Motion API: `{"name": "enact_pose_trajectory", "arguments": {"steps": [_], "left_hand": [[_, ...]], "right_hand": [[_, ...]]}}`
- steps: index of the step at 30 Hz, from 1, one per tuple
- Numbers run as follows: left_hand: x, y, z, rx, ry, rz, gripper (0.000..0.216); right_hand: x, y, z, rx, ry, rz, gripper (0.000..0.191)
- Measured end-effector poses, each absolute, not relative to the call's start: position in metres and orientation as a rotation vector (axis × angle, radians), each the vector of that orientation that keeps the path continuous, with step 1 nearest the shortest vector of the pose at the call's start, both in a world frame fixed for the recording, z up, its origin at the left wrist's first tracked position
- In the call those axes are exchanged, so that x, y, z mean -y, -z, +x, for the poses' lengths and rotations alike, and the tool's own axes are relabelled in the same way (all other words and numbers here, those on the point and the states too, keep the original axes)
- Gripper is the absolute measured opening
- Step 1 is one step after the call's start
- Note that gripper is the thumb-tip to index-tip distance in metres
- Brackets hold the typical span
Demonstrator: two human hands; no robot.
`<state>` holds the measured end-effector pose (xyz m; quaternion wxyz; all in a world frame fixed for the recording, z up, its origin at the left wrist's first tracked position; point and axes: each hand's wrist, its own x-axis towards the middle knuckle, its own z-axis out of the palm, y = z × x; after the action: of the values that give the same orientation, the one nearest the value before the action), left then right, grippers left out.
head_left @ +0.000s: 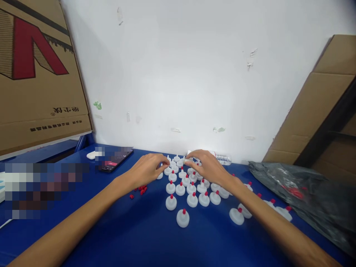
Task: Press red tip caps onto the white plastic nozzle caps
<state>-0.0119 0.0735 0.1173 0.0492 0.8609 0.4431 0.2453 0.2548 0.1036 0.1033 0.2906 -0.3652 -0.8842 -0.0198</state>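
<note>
Flanking white lids (pixel 192 200), your left hand (pixel 151 167) and right hand (pixel 206 165) curl half-closed, contents unclear; loose red caps (pixel 143 190) sit left of the lids, likely for reach.

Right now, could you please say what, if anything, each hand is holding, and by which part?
I can't tell; the left hand and right hand are beside white nozzle pieces.

Both hands (pixel 148 167) and slender forearms (pixel 80 213) are bare.

L forearm (pixel 72 233) comes in from approx 8 o'clock, R forearm (pixel 272 220) from 4; L hand (pixel 148 168) points abt 2, R hand (pixel 208 166) abt 10, both bare & half-curled.
</note>
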Motion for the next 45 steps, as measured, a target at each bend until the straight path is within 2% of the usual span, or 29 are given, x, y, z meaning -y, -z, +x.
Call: {"name": "enact_pose_trajectory", "arguments": {"steps": [5, 9, 14, 19, 26, 37, 45], "left_hand": [[-0.076, -0.109, -0.006, -1.340, -1.014, 2.526, 0.023], [-0.072, -0.105, 0.000, -1.270, -1.114, 2.464, 0.023], [-0.067, -0.101, 0.006, -1.217, -1.165, 2.435, 0.021], [-0.069, -0.098, 0.005, -1.228, -1.222, 2.419, 0.020], [-0.070, -0.105, 0.003, -1.187, -1.186, 2.395, 0.019], [-0.066, -0.106, 0.007, -1.163, -1.026, 2.391, 0.026], [-0.062, -0.107, 0.010, -1.179, -0.893, 2.425, 0.039]], "right_hand": [[-0.090, -0.113, 0.244, 2.342, 0.015, -0.907, 0.015], [-0.080, -0.112, 0.235, 2.406, -0.035, -0.803, 0.016], [-0.077, -0.111, 0.231, 2.407, -0.100, -0.757, 0.029], [-0.076, -0.111, 0.231, 2.385, -0.110, -0.750, 0.030], [-0.072, -0.112, 0.229, 2.370, -0.097, -0.795, 0.027], [-0.071, -0.104, 0.223, 2.440, 0.048, -0.665, 0.056], [-0.064, -0.110, 0.219, 2.482, 0.204, -0.637, 0.052]]}}
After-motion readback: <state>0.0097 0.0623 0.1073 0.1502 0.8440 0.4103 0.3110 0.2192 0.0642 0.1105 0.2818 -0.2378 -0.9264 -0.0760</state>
